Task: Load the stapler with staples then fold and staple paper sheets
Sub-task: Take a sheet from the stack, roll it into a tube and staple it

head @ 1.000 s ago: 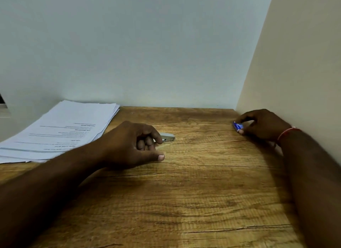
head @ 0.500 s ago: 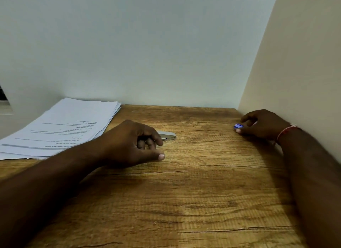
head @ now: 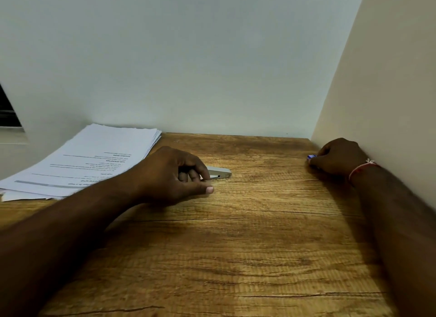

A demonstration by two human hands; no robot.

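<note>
A small silver stapler (head: pixel 220 172) lies flat on the wooden table (head: pixel 247 246), its near end covered by my left hand (head: pixel 175 175), whose curled fingers grip it. At the right, against the side wall, my right hand (head: pixel 337 157) is closed around a small blue staple box (head: pixel 311 156); only the box's left tip shows. A red thread circles that wrist. A stack of printed white paper sheets (head: pixel 94 158) rests at the table's back left, just left of my left hand.
A pale back wall (head: pixel 212 69) and a beige side wall (head: pixel 389 104) bound the table at the back and right. A dark window corner (head: pixel 8 111) shows at the far left.
My right hand has closed more tightly over the blue box, hiding most of it. My left hand stays on the stapler.
</note>
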